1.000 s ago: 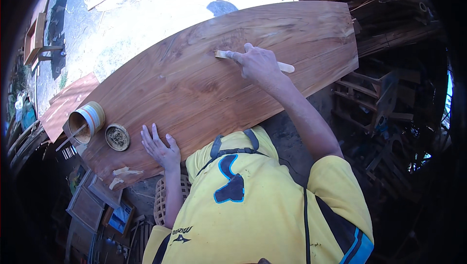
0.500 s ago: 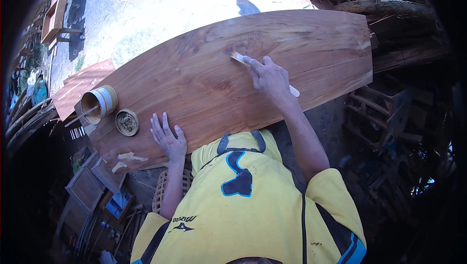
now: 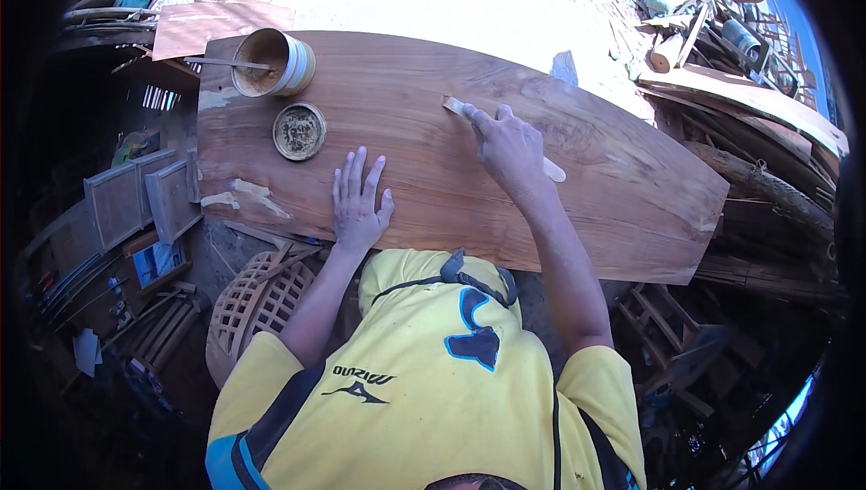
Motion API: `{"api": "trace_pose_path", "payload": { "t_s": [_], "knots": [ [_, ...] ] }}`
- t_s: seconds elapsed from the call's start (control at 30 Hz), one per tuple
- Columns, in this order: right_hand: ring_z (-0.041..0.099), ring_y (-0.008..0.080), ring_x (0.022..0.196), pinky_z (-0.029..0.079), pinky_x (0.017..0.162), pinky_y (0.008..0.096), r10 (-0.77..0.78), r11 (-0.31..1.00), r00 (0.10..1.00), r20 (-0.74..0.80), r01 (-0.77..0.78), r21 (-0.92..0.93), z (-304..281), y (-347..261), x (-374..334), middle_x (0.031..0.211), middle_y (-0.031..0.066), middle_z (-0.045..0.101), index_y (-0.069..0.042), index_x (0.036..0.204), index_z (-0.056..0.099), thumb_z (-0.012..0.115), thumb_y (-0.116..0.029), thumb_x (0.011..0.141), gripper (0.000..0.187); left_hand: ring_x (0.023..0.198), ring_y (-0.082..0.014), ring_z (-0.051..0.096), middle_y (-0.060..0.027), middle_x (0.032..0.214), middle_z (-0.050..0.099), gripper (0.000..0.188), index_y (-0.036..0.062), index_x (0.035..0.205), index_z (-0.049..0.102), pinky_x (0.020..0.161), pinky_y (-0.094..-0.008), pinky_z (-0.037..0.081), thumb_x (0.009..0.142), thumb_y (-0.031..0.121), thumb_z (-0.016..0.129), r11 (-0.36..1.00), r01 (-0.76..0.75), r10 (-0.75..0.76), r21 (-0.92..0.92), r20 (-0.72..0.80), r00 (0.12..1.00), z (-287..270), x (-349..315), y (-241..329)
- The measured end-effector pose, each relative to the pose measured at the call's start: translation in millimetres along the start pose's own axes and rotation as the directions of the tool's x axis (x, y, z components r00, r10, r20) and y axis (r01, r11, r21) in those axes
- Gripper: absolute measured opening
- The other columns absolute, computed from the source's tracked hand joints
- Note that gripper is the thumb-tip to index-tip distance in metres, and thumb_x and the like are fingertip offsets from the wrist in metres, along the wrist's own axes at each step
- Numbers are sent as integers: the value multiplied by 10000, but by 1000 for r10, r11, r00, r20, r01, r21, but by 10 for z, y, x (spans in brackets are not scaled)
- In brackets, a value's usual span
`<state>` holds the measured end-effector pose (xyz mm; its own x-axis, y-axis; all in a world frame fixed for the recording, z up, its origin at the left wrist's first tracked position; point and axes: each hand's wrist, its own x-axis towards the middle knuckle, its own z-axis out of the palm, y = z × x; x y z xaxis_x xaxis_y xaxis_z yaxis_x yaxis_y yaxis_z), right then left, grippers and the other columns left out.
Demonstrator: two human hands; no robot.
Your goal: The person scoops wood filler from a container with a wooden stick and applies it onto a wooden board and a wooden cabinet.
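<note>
In my right hand [image 3: 512, 154] is a slim, pale-handled putty knife [image 3: 553, 171], its brownish tip touching or just above the middle of a wide reddish-brown wooden board [image 3: 424, 210]. The fingers close round it, with the index finger laid along it. My left hand [image 3: 361, 201] lies flat near the board's close edge, fingers spread and holding nothing. Beyond it, to the left, a round lid [image 3: 299, 132] with dried residue rests on the wood. An open, striped can [image 3: 298, 69] of brown paste lies tipped beside the lid, a stick [image 3: 216, 62] poking from its mouth.
Pale filler patches [image 3: 236, 199] mark the board's left end. A woven cane chair [image 3: 262, 296] stands by my left arm, with framed panels [image 3: 126, 197] farther left. Planks and a log [image 3: 758, 179] are piled at right. Below them is a wooden stool-like frame [image 3: 672, 337].
My view has turned, so the board and can appear rotated and shifted right. The putty knife has moved across the board, closer to the lid. My left hand stays flat on the wood.
</note>
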<state>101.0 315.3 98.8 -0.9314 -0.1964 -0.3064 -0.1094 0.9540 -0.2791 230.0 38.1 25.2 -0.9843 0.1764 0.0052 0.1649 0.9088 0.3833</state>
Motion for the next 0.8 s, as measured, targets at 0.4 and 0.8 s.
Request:
{"api": "trace_pose_path", "payload": {
  "t_s": [0.4, 0.8],
  "knots": [
    [722, 354, 872, 561, 781, 489, 100, 994, 994, 46, -97, -56, -327, -41, -219, 943, 139, 679, -261, 1347, 726, 603, -283, 1063, 310, 1576, -323, 339, -127, 1703, 356, 707, 228, 1630, 431, 1270, -561, 292, 965, 296, 662, 999, 21, -21, -50, -9, 1000, -66, 30, 0],
    [710, 260, 806, 544, 767, 419, 232, 965, 973, -13, -228, 130, -332, 502, -546, 926, 160, 754, -64, 1340, 726, 702, -236, 1011, 373, 1490, -509, 371, -327, 1599, 355, 923, 36, 1605, 371, 1222, -594, 360, 871, 365, 825, 903, 387, -428, -186, -451, 783, -446, 600, -646]
  ]
}}
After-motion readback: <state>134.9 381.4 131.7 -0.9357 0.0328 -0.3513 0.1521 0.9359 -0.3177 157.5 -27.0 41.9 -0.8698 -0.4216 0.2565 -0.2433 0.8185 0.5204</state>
